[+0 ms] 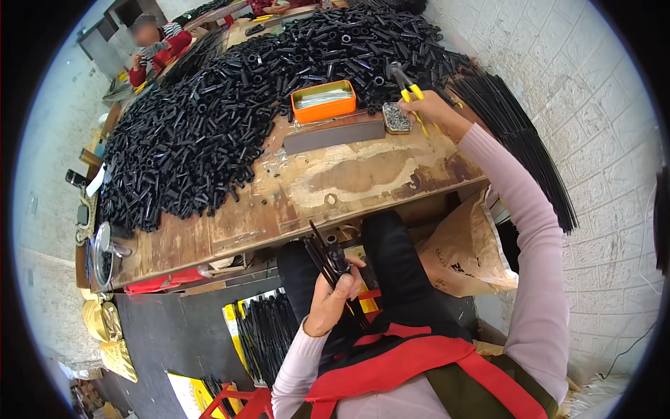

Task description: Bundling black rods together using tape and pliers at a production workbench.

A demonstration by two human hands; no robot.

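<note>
My left hand (pixel 336 297) is closed around several thin black rods (pixel 317 253) and a short black tubular fitting (pixel 338 260), held over my lap below the table's front edge. Out at the right, over the table, my right hand (pixel 436 110) grips pliers with yellow handles (pixel 412 92) and a dark head pointing away from me. Just beneath the pliers stands a small clear box (pixel 397 120) of tiny metal pieces. Left of it is an orange tin (pixel 324 110) holding thin silvery pins. A flat grey bar (pixel 333 138) lies in front of both.
A big heap of black tubular parts (pixel 202 133) covers the left and back of the wooden table (pixel 314 192). Long black rods (pixel 520 133) lie along the right wall. A brown paper sack (pixel 467 244) stands below. Another person (pixel 157 49) sits at the far left.
</note>
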